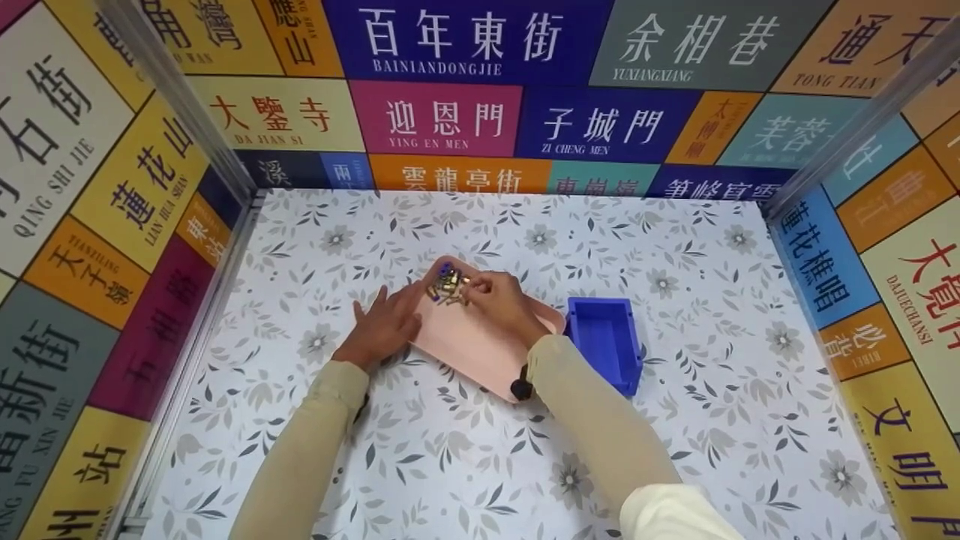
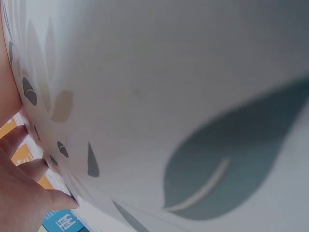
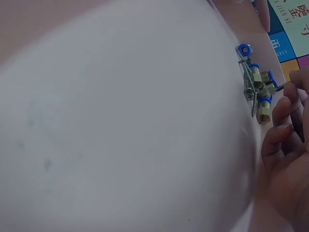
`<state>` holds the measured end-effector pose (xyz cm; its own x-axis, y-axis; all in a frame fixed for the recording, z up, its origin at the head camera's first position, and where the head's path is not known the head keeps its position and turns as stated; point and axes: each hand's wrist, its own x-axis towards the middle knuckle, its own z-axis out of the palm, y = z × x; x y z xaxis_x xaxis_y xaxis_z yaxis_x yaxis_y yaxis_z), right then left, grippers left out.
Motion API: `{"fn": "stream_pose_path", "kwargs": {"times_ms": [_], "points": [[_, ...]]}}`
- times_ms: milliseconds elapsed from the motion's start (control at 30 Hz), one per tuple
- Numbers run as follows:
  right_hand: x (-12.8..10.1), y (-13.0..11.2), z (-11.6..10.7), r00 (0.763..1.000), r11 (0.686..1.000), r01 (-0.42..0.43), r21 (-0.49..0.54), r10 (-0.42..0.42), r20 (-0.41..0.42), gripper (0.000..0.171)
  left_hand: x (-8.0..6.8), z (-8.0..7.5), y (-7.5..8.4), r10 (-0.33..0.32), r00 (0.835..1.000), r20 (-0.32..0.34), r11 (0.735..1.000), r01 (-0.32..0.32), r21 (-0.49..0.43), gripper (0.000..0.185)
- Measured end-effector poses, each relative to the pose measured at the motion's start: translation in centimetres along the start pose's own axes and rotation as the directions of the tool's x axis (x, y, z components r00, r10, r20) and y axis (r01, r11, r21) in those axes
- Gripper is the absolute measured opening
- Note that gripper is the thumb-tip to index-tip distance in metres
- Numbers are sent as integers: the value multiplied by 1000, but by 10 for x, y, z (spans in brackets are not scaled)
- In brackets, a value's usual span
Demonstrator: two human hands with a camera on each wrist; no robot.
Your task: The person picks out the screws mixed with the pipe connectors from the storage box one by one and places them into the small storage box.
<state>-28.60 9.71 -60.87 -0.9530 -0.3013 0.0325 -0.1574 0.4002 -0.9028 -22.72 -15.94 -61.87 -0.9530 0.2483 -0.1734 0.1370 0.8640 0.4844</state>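
A pink tray (image 1: 480,349) lies in the middle of the flowered table. A small pile of brass fittings with blue caps and screws (image 1: 448,286) sits at the tray's far corner and shows close up in the right wrist view (image 3: 257,89). My left hand (image 1: 390,315) rests flat on the table against the tray's left edge, fingers straight (image 2: 29,169). My right hand (image 1: 480,285) is over the tray beside the pile. Its fingers (image 3: 285,135) are curled and its fingertips pinch a thin screw at the pile's edge.
A blue open bin (image 1: 609,341) stands just right of the tray, close to my right forearm. Walls covered with coloured signs (image 1: 450,112) close in the table on three sides. Metal posts (image 1: 187,120) stand at the back corners.
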Motion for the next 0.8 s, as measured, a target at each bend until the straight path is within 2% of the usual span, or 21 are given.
{"fn": "stream_pose_path", "kwargs": {"times_ms": [200,333,467,800], "points": [[-2,-2,-3,999,997,15,75,-19,50,12,-1,-1,0,-26,999,28,1000,26,10,61],[-4,-3,-5,997,993,49,111,-55,49,12,-2,-2,0,-3,1000,13,1000,3,7,60],[-6,-5,-8,995,984,97,147,-100,15,12,-3,-1,-1,24,1000,0,1000,-24,-2,61],[-10,-15,-19,987,982,140,126,-128,-100,11,-2,-1,0,-18,999,28,1000,18,7,61]]}}
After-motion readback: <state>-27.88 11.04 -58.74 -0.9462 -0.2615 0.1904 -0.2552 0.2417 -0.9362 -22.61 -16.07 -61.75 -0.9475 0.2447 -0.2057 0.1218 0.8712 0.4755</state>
